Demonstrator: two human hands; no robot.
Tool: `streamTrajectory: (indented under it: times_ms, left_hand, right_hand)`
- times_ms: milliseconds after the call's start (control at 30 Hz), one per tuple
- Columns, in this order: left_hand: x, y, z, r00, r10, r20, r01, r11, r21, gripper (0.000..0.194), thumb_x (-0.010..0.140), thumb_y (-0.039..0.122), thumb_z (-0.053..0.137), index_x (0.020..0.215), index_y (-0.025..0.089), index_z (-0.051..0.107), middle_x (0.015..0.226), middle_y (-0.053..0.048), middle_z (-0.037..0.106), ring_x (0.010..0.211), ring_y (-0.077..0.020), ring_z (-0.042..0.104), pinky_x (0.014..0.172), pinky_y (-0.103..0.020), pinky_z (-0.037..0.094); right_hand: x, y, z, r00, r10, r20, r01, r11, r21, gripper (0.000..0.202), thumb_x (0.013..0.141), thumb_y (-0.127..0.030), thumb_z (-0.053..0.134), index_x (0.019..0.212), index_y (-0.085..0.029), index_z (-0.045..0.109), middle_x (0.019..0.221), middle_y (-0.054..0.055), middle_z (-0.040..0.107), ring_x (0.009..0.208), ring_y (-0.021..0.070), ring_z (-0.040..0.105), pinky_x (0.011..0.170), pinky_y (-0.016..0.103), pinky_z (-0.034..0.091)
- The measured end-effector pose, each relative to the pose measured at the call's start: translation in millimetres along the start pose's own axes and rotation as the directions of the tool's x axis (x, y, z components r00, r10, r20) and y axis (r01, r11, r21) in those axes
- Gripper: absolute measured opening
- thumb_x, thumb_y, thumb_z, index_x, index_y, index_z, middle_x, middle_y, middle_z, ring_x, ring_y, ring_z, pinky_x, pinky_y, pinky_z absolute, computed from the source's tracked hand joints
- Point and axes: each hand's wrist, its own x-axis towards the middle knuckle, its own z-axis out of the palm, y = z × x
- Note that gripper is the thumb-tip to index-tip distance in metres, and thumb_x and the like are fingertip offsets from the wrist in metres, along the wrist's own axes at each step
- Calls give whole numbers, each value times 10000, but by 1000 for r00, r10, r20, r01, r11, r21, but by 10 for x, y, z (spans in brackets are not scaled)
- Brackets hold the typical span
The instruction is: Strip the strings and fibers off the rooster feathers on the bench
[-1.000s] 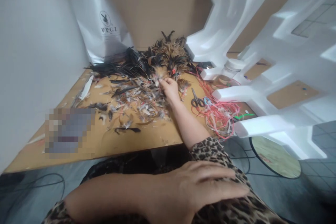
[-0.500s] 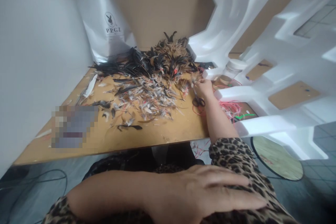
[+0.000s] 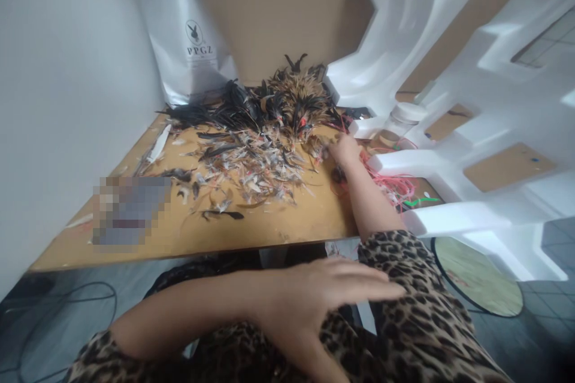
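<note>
My left hand (image 3: 309, 305) is held in front of my body, its fingers stretched out and thumb apart, with nothing in it. Its fingertips lie by my right leopard-print sleeve (image 3: 408, 269). Over the right part of the table, my right hand (image 3: 345, 151) has its fingers bent together; what they hold, if anything, is hidden. Just below it are the dark handles of a pair of scissors (image 3: 336, 175), partly covered by the hand. Left of the fingers lies a small tuft of feathers (image 3: 318, 148), beside a wide spread of loose feathers (image 3: 256, 167).
Bundles of black feathers (image 3: 233, 108) and brown feathers (image 3: 303, 93) are heaped at the back. A white bag (image 3: 179, 42) stands behind them. White foam packing (image 3: 449, 161) borders the right side, with pink strings (image 3: 395, 185) and a jar (image 3: 404, 116). A blurred-out object (image 3: 132, 212) lies at left.
My right hand has come slightly down and nearer over the scissors, hiding more of them. My left hand has drawn back to the left along the right sleeve, with its thumb now spread.
</note>
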Motion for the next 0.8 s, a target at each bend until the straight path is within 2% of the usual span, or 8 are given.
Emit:
streamTrajectory:
  times_ms: [100,167,233,367,433,567,700,800]
  left_hand:
    - [-101,-171,-250,968,-1,-252,8,1000,26,754,609,458,739,1295,223,533,1346,-95,514,1242,-287,458,1056,-401,326]
    - [-228,-338,-496,871,-72,-486,87,996,8,550,671,411,707,1178,218,622,1220,-98,611,1131,-255,550,984,-381,404]
    - [-418,-545,-775,656,-171,-735,170,983,-76,420,730,400,651,1089,182,660,1081,-109,672,965,-224,625,878,-362,469]
    - [-952,-966,-1305,64,-128,-990,396,914,-92,402,678,375,681,989,120,679,873,-85,691,725,-161,608,701,-284,479]
    - [-1224,-1100,-1494,-80,-118,-990,586,798,-143,373,675,344,672,966,111,686,775,-47,670,632,-127,557,627,-248,443]
    - [-1572,-1154,-1674,-161,-151,-975,799,560,-219,341,708,349,618,957,130,699,658,10,626,595,-109,500,581,-220,376]
    - [-1610,-1110,-1709,-156,-344,-926,871,394,-293,351,673,433,637,835,131,709,491,25,558,529,-124,479,524,-228,339]
    - [-1528,-1154,-1727,-88,-425,-901,905,343,-251,390,635,512,645,728,137,698,468,12,537,516,-135,488,502,-238,330]
  right_hand:
    - [-138,-169,-139,976,-154,-155,166,984,66,431,792,-348,507,1190,-188,549,1198,160,538,1095,298,515,918,484,362]
    - [-262,-312,-215,949,-264,-173,286,951,119,367,803,-313,473,1129,-193,590,1162,141,558,1059,282,522,892,458,378]
    - [-400,-461,-245,920,-357,-163,382,909,165,312,803,-299,466,1046,-196,632,1119,119,588,1046,268,525,881,426,383]
    - [-674,-734,-172,860,-510,1,492,829,265,224,783,-279,498,893,-212,682,963,48,677,950,218,575,850,346,390]
    - [-790,-868,-106,822,-564,84,519,801,300,207,780,-268,502,855,-219,689,921,26,694,896,197,593,826,325,384]
    - [-957,-1132,32,745,-645,173,573,750,329,177,772,-244,502,768,-211,676,829,11,699,820,178,599,796,317,356]
    - [-1049,-1283,178,713,-685,150,615,714,336,201,797,-276,484,761,-223,675,855,12,701,867,192,599,773,319,335]
    - [-1080,-1276,271,718,-687,115,618,704,350,211,815,-292,477,780,-228,675,867,8,702,876,188,597,773,318,327]
